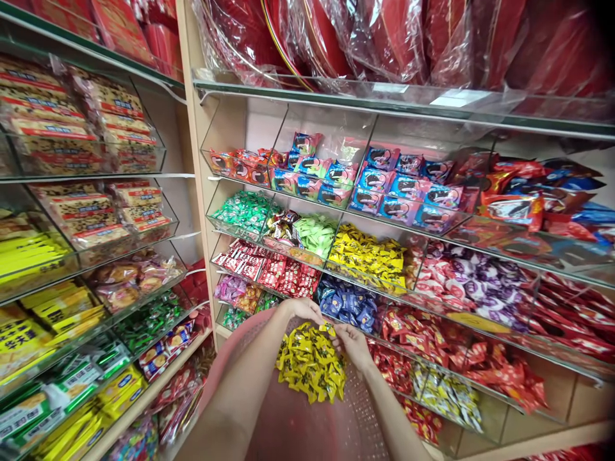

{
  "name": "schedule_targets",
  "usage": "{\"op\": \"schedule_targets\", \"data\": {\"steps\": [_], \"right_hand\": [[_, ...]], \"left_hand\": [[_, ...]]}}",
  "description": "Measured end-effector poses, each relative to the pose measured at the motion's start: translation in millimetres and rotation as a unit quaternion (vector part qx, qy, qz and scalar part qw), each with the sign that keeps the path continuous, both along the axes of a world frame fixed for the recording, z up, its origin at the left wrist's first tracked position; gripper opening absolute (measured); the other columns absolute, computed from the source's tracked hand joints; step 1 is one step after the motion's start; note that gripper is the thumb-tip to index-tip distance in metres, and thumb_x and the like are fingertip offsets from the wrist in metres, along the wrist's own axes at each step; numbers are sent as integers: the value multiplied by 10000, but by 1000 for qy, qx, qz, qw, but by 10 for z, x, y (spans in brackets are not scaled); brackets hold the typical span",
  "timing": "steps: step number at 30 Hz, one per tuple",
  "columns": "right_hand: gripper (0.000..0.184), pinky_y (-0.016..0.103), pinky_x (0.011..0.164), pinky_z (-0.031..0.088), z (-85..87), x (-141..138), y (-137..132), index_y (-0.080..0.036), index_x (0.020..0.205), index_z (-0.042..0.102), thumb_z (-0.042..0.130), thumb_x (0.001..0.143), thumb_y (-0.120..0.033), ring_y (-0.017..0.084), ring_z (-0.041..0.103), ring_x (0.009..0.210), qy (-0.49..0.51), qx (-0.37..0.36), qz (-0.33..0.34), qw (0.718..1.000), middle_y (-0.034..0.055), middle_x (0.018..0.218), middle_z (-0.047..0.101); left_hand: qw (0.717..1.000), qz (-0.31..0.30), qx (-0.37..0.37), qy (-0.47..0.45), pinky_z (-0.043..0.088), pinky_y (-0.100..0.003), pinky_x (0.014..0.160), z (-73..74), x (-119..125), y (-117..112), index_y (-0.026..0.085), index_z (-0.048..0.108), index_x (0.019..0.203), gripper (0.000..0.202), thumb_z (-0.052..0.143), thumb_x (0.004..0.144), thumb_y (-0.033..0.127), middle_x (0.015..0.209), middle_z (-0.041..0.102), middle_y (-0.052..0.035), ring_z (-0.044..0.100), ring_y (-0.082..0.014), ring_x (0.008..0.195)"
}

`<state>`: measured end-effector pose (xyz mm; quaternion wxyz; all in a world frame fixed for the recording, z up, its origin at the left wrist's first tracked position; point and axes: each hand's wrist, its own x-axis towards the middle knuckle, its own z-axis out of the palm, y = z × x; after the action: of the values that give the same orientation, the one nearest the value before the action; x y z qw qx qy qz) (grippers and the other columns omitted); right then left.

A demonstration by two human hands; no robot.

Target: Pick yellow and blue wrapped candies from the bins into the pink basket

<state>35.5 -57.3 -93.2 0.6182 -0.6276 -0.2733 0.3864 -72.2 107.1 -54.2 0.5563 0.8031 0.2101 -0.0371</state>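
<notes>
A pink perforated basket [361, 400] is below my hands, with a heap of yellow wrapped candies [312, 365] inside. Over the far side of this heap, my left hand [303, 310] reaches in with its fingers bent toward the right. My right hand [353, 342] meets it from the other side, thumb and fingertips pinched at one yellow wrapped candy [327, 328]. That candy lies between the fingertips of both hands. The left fingertips are partly hidden, and their exact hold on it is hard to see.
Clear shelf bins ahead hold yellow candies [368, 256], green candies [243, 211], dark blue candies [348, 304] and purple-white candies [480, 282]. Packaged snacks [79, 211] fill the left shelves. A glass shelf edge [403, 105] runs overhead beneath red plastic-wrapped items [384, 38].
</notes>
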Motion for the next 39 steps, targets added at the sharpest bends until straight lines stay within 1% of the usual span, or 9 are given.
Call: {"op": "schedule_targets", "data": {"steps": [5, 12, 17, 20, 23, 28, 33, 36, 39], "right_hand": [[379, 206, 432, 377, -19, 25, 0, -155, 679, 577, 672, 552, -499, 98, 505, 443, -11, 2, -4, 1000, 7, 550, 619], [300, 220, 436, 383, 48, 7, -19, -188, 662, 583, 652, 568, -464, 120, 524, 462, -34, -12, -19, 999, -11, 546, 613], [357, 221, 470, 401, 98, 24, -17, -181, 693, 588, 676, 553, -497, 125, 544, 504, -36, 22, -16, 999, -8, 560, 616], [385, 224, 473, 402, 81, 27, -14, -180, 712, 586, 676, 555, -520, 130, 546, 506, -38, 33, -21, 999, -13, 542, 603], [378, 216, 469, 398, 49, 35, -24, -181, 717, 588, 679, 565, -515, 123, 545, 504, -34, 40, -19, 998, -18, 540, 600], [356, 189, 475, 403, 80, 75, -83, -164, 717, 611, 701, 561, -472, 97, 553, 524, 23, 11, -4, 1000, 5, 617, 640], [386, 187, 452, 386, 138, 71, -139, -141, 703, 610, 751, 481, -424, 91, 537, 492, 12, 6, -2, 1000, 32, 627, 653], [389, 200, 434, 368, 145, 73, -152, -145, 687, 597, 738, 484, -445, 103, 526, 472, -18, 6, -4, 1000, 32, 596, 642], [376, 204, 430, 349, 149, 117, -162, -157, 671, 579, 705, 518, -476, 105, 504, 462, -59, 14, -16, 998, 12, 552, 611]], "left_hand": [[1000, 8, 10, 4, 383, -207, 618, 39, 3, -26, 159, 676, 671, 324, 756, 453, 385, 654, 612, 25, 507, -89, 632], [1000, -11, 2, 5, 385, -216, 619, -41, 36, 10, 164, 670, 655, 313, 743, 473, 408, 650, 617, 21, 514, -97, 631], [999, -17, 26, 30, 373, -219, 647, 44, -20, -4, 188, 693, 735, 390, 752, 455, 453, 711, 630, 24, 512, -108, 679], [998, -12, 54, 42, 353, -210, 616, 101, -26, -35, 194, 696, 698, 400, 763, 414, 467, 678, 616, 35, 492, -105, 659], [998, -3, 56, 37, 329, -205, 575, 128, 5, -76, 187, 688, 657, 408, 771, 378, 472, 626, 588, 44, 458, -92, 615], [998, -8, 56, 30, 306, -203, 558, 154, 51, -121, 180, 672, 640, 408, 767, 380, 480, 603, 560, 55, 428, -81, 595], [997, -22, 62, 25, 297, -198, 554, 119, 96, -111, 176, 658, 624, 421, 764, 364, 491, 583, 543, 64, 422, -75, 589], [997, -31, 57, 33, 307, -193, 548, 75, 132, -93, 177, 661, 638, 427, 766, 362, 485, 584, 550, 66, 428, -69, 574], [997, -38, 53, 33, 347, -193, 584, 43, 146, -74, 187, 681, 674, 416, 758, 394, 485, 639, 599, 52, 480, -81, 615]]}}
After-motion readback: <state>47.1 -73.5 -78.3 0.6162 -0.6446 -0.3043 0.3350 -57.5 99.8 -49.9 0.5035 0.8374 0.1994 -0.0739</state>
